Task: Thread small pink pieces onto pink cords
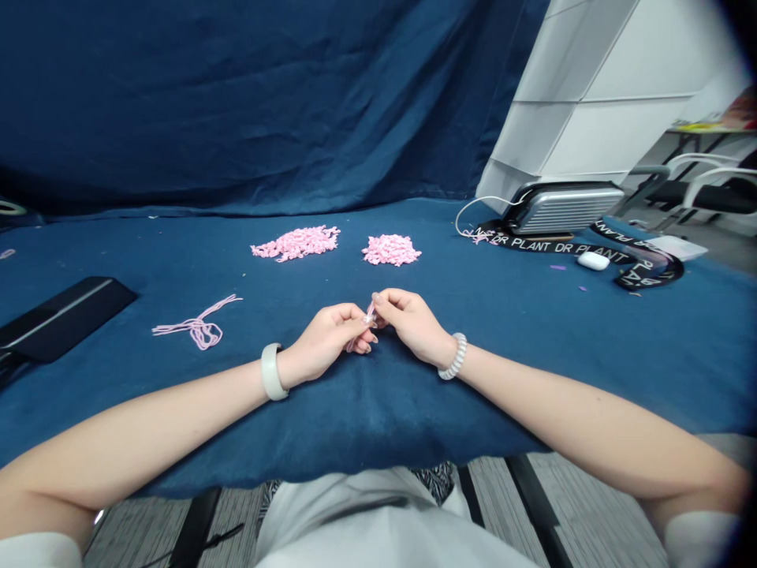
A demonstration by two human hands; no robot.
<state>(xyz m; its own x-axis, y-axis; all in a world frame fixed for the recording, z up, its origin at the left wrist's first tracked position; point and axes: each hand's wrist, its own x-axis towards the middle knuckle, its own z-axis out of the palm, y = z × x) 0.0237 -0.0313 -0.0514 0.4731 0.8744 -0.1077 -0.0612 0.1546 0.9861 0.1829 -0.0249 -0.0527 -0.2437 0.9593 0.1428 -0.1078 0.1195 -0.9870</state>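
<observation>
My left hand (336, 335) and my right hand (408, 322) meet over the table in front of me, fingertips nearly touching. Between them is a short pink cord (371, 309), pinched by the fingers of both; most of it is hidden. A loose bundle of pink cords (198, 325) lies left of my left hand. Beyond the hands sit two piles of small pink knotted pieces: a wider pile (299, 243) on the left and a rounder pile (391, 249) on the right.
A black strap-like case (71, 315) rests at the left. Toward the back right stand a ribbed silver box (571, 207) with a white cable, a black lettered lanyard (535, 244) and a white earbud case (593, 261). Blue cloth (502, 355) covers the table.
</observation>
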